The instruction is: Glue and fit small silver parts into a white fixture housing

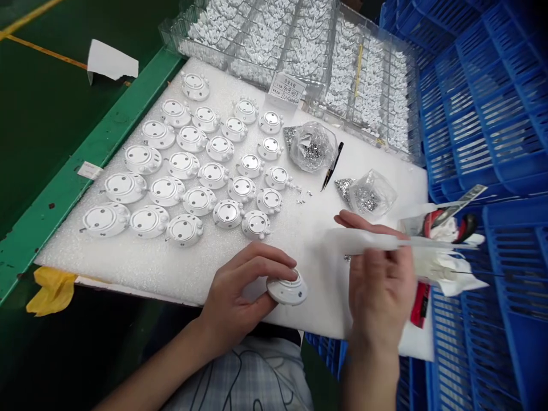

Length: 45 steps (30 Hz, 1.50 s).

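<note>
My left hand [240, 291] grips a round white domed part [287, 288] at the near edge of a white foam sheet [321, 308], fingertips on its top. My right hand [379, 294] pinches a long white strip [385, 241] and is blurred by motion. Several rows of similar round white parts [199, 200] with dark dots stand on the foam to the left. Two transparent bags of silver bits [311, 147] lie above my hands, beside black tweezers [333, 165].
A transparent compartment tray [265, 40] full of small white pieces stands behind the foam. Blue plastic crates [483, 103] fill the right side, with a red and white bundle [445, 225] on them. The foam rests on a green-edged bench [85, 137].
</note>
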### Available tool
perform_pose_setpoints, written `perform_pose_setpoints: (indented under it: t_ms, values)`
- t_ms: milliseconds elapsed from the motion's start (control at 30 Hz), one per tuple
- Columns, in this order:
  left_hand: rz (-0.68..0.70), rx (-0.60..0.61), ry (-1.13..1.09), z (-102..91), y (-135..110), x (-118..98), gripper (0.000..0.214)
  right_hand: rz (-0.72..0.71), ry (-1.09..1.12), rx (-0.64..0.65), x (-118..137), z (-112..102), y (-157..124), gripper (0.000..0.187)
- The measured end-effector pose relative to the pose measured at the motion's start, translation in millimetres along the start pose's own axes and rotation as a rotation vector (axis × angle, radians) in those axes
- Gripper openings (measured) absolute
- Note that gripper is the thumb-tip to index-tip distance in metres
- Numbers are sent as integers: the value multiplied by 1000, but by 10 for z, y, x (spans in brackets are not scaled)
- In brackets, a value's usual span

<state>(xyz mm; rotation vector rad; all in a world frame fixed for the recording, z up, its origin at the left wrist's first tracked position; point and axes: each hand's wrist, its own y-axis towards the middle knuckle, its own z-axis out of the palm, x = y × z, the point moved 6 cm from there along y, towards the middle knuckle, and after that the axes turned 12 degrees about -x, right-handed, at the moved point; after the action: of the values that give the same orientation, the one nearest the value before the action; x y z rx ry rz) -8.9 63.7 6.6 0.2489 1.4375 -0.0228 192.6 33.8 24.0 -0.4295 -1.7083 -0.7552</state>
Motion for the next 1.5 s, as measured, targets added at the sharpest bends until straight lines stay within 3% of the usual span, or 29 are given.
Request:
perform_pose_setpoints:
  t_ms: [100,333,533,700,800,1033,1500]
  values:
    - [29,30,43,24,9,-10,22,144,184,-11,-8,-60,32,31]
    - [119,51,171,69,0,-24,21,170,228,185,10,12,173,47]
    - [199,66,252,118,-27,-30,29,330,320,104,-85,113,146,56]
    - [164,66,279,137,-9,-19,22,101,317,-65,18,31,96,50]
    - [144,75,297,149,-9,-9,21,-45,271,-48,78,20,44,53]
    - [154,65,262,132,-9,-20,22,-209,132,-23,62,1,-20,61]
    - [161,75,260,137,-16,-21,27,-179,56,-22,65,4,-48,60]
